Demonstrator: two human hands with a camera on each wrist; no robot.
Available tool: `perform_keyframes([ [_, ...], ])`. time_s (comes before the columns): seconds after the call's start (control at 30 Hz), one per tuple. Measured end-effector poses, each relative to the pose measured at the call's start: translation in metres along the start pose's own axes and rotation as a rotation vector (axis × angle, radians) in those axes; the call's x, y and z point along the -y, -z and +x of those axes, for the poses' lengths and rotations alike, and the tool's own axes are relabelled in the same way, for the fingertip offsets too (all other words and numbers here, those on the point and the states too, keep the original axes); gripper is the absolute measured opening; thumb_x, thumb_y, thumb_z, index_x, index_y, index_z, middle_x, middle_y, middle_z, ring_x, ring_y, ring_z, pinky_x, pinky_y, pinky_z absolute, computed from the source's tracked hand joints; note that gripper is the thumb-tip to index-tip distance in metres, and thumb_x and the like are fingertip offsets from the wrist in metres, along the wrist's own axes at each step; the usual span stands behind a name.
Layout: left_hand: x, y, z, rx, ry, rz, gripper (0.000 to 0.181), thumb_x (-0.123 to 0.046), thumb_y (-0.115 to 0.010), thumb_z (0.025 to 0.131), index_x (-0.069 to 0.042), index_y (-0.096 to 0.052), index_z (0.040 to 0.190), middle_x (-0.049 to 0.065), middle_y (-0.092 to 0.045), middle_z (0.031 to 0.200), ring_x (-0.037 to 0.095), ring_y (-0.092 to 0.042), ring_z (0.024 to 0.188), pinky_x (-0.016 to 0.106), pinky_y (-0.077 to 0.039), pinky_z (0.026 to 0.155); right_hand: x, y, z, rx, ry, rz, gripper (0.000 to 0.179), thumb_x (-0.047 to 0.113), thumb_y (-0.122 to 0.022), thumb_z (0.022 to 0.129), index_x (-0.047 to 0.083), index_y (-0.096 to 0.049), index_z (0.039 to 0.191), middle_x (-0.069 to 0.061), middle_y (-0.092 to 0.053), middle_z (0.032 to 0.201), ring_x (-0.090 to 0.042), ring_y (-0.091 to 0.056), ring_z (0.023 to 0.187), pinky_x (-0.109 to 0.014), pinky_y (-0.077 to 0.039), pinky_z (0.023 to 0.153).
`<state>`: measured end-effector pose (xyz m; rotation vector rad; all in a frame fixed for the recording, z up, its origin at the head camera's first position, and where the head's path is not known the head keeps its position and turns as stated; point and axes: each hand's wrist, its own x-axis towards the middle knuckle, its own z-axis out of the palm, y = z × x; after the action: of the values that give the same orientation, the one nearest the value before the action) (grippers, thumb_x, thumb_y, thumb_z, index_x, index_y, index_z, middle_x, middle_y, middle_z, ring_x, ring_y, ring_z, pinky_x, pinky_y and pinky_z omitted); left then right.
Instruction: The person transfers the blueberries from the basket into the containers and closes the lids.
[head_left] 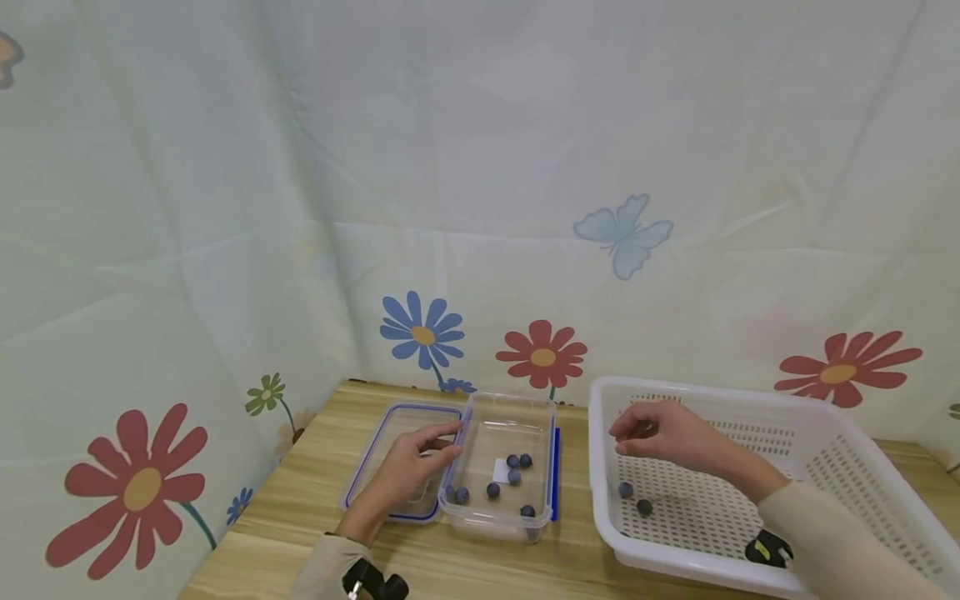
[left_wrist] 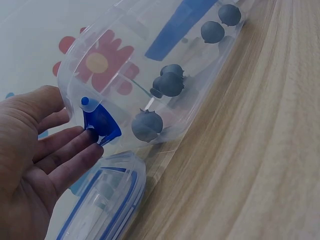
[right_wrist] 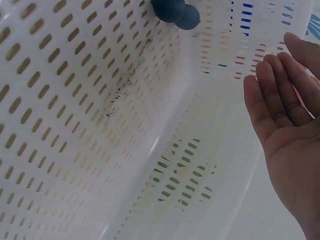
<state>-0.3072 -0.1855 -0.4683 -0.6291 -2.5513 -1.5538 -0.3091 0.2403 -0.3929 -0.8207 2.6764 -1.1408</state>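
Note:
A clear plastic container (head_left: 491,523) stands on the table with several blueberries (head_left: 492,491) spread over its bottom. My left hand (head_left: 411,468) is at its left side. Seen from the left wrist, that hand's fingers are mostly straight and touch the blue latch (left_wrist: 101,122), with the thumb by the container's corner. To the right is a white perforated basket (head_left: 617,542), where two blueberries (head_left: 626,490) lie near the left wall. Over that wall my right hand (head_left: 663,433) hovers, fingers loosely bent, and the right wrist view (right_wrist: 295,110) shows nothing held.
A clear lid (head_left: 365,450) with a blue seal lies left of the container, partly behind my left hand. Along the container's right side runs a blue strip (head_left: 556,475). Behind the wooden table (head_left: 562,557) hangs a flower-printed curtain (head_left: 480,167).

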Motion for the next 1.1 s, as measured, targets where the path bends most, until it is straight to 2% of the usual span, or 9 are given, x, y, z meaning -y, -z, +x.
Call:
perform_keyframes([
  [0.4,0.001,0.001,0.001,0.007,-0.001,0.0,0.043,-0.019,-0.072,0.104,-0.001,-0.066,0.143,0.018,-0.067,0.14,0.032,-0.07,0.115,0.026,-0.055,0.088,-0.018,-0.003,0.003,0.1,-0.025,-0.049,0.019,0.018,-0.084,0.093,0.009,-0.078,0.109,0.005,-0.073,0.099,-0.019,-0.068,0.09,-0.029,-0.058,0.079],
  [0.9,0.0,0.002,0.001,0.019,0.004,-0.012,0.044,-0.02,-0.072,0.104,-0.001,-0.065,0.144,0.018,-0.066,0.141,0.032,-0.07,0.115,0.027,-0.055,0.089,-0.028,-0.012,0.003,0.244,-0.03,-0.018,0.015,0.012,-0.087,0.088,0.009,-0.078,0.099,0.005,-0.072,0.09,-0.013,-0.066,0.082,-0.027,-0.055,0.074],
  [1.1,-0.001,0.001,0.001,0.015,0.002,0.0,0.044,-0.02,-0.072,0.104,-0.003,-0.066,0.144,0.017,-0.068,0.138,0.032,-0.07,0.115,0.027,-0.055,0.089,-0.03,-0.014,0.004,0.277,-0.021,-0.012,0.014,0.01,-0.087,0.087,0.009,-0.077,0.098,0.005,-0.072,0.089,-0.013,-0.066,0.081,-0.027,-0.054,0.074],
])
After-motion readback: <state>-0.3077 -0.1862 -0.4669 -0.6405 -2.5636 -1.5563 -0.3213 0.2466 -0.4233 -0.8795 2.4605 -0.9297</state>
